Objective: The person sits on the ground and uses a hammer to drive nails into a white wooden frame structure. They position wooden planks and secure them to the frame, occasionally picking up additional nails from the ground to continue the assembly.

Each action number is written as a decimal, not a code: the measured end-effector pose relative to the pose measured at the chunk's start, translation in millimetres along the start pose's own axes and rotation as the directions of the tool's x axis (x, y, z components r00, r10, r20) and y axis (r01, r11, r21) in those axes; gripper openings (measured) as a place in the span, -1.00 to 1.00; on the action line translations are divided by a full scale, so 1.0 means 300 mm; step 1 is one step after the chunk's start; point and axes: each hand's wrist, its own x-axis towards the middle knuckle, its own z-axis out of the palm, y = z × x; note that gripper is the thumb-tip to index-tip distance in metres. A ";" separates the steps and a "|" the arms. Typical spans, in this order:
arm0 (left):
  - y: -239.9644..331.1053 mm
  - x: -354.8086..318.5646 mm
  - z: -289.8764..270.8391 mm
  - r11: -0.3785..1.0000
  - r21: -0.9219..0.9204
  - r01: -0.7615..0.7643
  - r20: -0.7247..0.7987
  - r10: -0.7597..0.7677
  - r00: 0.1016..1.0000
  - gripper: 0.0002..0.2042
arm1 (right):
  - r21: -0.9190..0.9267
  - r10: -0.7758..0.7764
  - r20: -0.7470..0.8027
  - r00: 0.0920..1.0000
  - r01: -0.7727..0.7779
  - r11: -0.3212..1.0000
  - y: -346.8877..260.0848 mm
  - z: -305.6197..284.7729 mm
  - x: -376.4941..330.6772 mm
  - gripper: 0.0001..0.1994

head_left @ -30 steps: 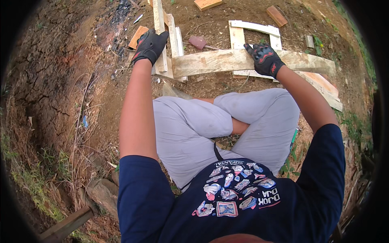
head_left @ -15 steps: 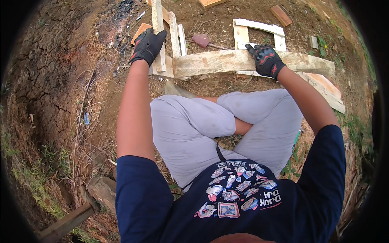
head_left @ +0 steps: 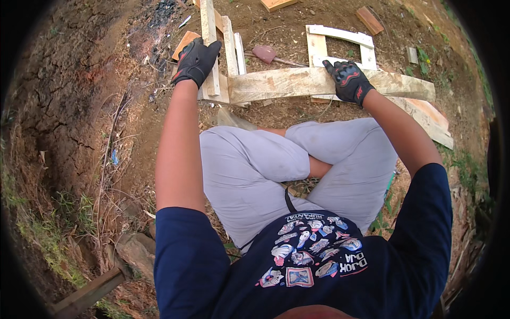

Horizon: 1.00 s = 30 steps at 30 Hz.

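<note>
A long wooden plank point(head_left: 313, 83) lies crosswise on the dirt point(head_left: 79, 80) in front of the seated person's knees. The gloved right hand point(head_left: 349, 81) rests flat on it, fingers together. The gloved left hand point(head_left: 195, 60) curls around an upright slat point(head_left: 209, 32) at the plank's left end. A white wooden frame point(head_left: 340, 40) lies just behind.

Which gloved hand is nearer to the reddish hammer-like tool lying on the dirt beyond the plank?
Left, though not by much. The left hand rests on the upright slats to the tool's left; the right hand presses the long plank, farther off to its right and nearer the person.
</note>
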 end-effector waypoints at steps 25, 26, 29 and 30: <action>0.054 -0.006 -0.015 0.998 0.062 0.029 0.036 -0.032 0.999 -0.26 | -0.026 -0.013 -0.069 0.998 0.011 1.000 0.006 -0.019 -0.018 -0.31; 0.051 -0.004 -0.011 0.998 0.057 0.036 0.034 -0.038 0.999 -0.27 | -0.024 -0.015 -0.077 0.997 0.013 1.000 0.007 -0.018 -0.021 -0.31; 0.043 0.004 -0.002 0.998 0.054 0.037 0.028 -0.038 0.999 -0.28 | -0.021 -0.026 -0.121 0.992 0.024 0.999 0.009 -0.017 -0.021 -0.33; 0.041 0.007 -0.002 0.998 0.056 0.035 0.025 -0.036 0.999 -0.28 | -0.023 -0.024 -0.108 0.994 0.021 1.000 0.008 -0.019 -0.021 -0.33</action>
